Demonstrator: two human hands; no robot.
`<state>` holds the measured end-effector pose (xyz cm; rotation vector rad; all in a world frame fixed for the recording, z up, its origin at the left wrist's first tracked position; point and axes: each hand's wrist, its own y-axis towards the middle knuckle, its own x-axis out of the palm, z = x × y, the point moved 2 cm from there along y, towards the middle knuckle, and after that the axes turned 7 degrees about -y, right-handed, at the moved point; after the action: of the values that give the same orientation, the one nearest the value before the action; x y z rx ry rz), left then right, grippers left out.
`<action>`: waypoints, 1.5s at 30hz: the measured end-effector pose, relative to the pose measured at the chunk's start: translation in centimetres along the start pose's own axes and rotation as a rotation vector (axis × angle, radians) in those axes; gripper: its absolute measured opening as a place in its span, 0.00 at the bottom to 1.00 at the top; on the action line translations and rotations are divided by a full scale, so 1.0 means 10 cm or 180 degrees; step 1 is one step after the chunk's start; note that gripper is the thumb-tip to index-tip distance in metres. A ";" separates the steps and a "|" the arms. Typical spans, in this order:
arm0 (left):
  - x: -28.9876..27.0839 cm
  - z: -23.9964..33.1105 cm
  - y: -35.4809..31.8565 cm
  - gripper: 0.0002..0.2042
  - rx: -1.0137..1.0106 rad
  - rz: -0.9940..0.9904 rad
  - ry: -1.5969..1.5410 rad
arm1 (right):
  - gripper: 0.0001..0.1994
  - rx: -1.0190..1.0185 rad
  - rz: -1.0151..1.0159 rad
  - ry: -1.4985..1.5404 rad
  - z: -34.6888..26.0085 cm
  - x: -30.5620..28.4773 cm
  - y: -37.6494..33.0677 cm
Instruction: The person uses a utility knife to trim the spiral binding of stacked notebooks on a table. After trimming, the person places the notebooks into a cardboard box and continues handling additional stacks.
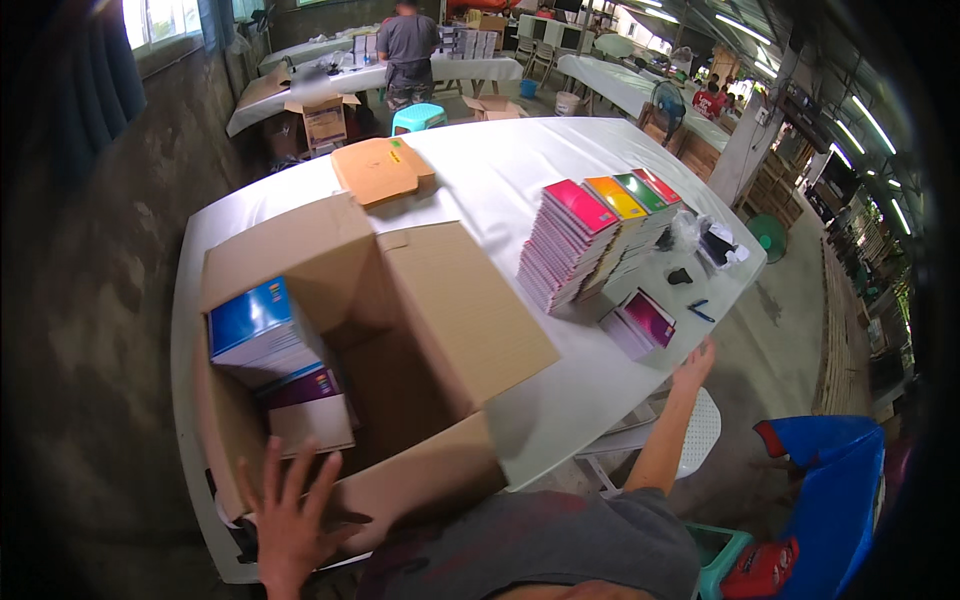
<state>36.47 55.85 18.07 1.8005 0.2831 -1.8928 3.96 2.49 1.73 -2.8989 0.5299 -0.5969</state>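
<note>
Evidently the work in hand is with books and the cardboard carton (470,300) at the left end of the white-covered desk (480,190), though whether they are being packed or taken out I cannot tell; the left hand (300,515) is at the carton's near left corner, its fingers spread apart with nothing between them; the right hand (693,368) is by the desk's near right edge, just beside the small pile of purple booklets (650,318), and I cannot tell whether its fingers are apart or together, or touch the edge; inside the carton, blue-covered books (252,318) and purple-covered books (312,388) lie along its left wall; if more booklets are to go in, the next move would call for a firm grip on a whole bundle and a lift over the carton's side

Around these, pink (580,205), yellow (615,198), green (640,190) and red booklets (657,183) stand in tall stacks toward the desk's right corner; near them are a clear plastic bag (686,230) and a blue pen (702,312), and flat brown cardboard (375,170) lies by the far left edge; the carton's outspread right flap seems the main obstacle between booklets and opening, while a white stool (702,430) stands under the right forearm
</note>
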 end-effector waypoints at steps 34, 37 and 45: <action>0.45 -1.31 -0.06 0.36 0.0815 0.0096 -0.3031 | 0.36 0.4432 -0.5097 -0.3317 1.60 2.03 -4.25; 0.43 -1.32 -0.05 0.36 0.0705 0.0214 -0.3320 | 0.29 0.3762 -0.5009 -0.3685 1.37 2.13 -4.66; 0.38 -1.33 -0.09 0.33 0.0626 0.0220 -0.3236 | 0.41 0.3151 -0.4789 -0.4128 1.36 2.20 -4.64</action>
<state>47.68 62.21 12.84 0.7267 -0.3309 -2.5511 42.85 38.39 6.45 -1.5572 -1.5791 0.7744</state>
